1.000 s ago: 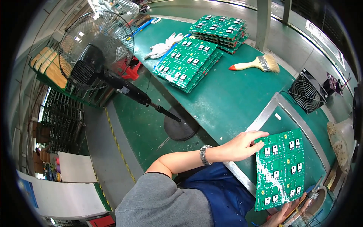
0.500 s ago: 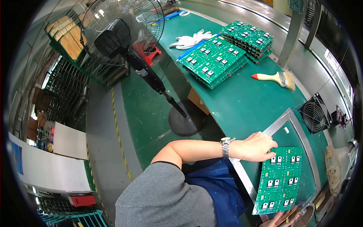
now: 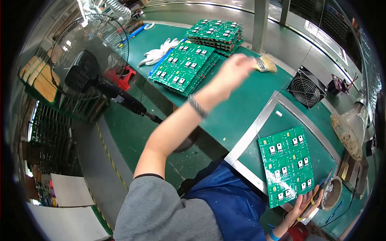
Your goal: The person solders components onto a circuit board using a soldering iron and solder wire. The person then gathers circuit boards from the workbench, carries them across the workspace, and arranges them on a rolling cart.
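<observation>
My left hand [image 3: 237, 68], smeared by motion, reaches over the green table to the handle end of a brush [image 3: 263, 64] with pale bristles. The handle is hidden behind the hand, and I cannot tell whether the fingers grip it. A green circuit board [image 3: 287, 166] with paired black-and-silver components lies tilted across a metal frame [image 3: 251, 140]. At the board's lower right edge, my right hand [image 3: 303, 205] holds a long thin tool [image 3: 311, 205] with a dark end and yellow-orange parts. Its fingers touch or lie close beside the board.
Two stacks of circuit boards, a nearer one [image 3: 183, 64] and a farther one [image 3: 215, 32], stand by white gloves [image 3: 161, 52]. A black cooling fan [image 3: 306, 86], a stained lamp shade [image 3: 348, 128] and a round bowl [image 3: 333, 195] sit at right. A pedestal fan [image 3: 90, 68] stands at left.
My left hand has left the circuit board's upper edge and swung far across the table to the brush. The view has shifted, and more of my right hand shows at the board's lower edge.
</observation>
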`<state>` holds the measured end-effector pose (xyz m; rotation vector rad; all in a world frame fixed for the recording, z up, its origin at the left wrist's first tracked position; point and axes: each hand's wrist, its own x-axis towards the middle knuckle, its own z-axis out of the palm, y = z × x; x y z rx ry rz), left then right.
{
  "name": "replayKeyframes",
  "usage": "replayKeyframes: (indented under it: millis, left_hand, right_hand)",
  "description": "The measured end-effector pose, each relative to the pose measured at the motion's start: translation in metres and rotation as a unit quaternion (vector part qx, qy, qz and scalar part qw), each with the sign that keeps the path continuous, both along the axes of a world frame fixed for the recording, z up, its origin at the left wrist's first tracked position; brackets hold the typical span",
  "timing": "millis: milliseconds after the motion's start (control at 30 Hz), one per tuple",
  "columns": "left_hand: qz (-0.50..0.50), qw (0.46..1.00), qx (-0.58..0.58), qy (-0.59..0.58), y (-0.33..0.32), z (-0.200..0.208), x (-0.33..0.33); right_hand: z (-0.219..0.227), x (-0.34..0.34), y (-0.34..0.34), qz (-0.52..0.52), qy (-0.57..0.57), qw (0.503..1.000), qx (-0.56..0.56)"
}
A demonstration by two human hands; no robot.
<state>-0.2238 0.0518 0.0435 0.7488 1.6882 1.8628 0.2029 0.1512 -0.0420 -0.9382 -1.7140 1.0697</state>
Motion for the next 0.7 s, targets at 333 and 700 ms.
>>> replayKeyframes:
  millis: [333,700]
  left_hand:
    - [0.384,0.885,0.038,-0.26,0.084,-0.002,-0.128]
    - [0.408,0.862,0.074,-0.292,0.116,-0.064,-0.208]
  right_hand:
    - [-0.002,-0.004,-0.002,-0.033,-0.05,0.998,0.017]
    - [-0.003,-0.001,-0.004,-0.014,-0.062,0.998,-0.01]
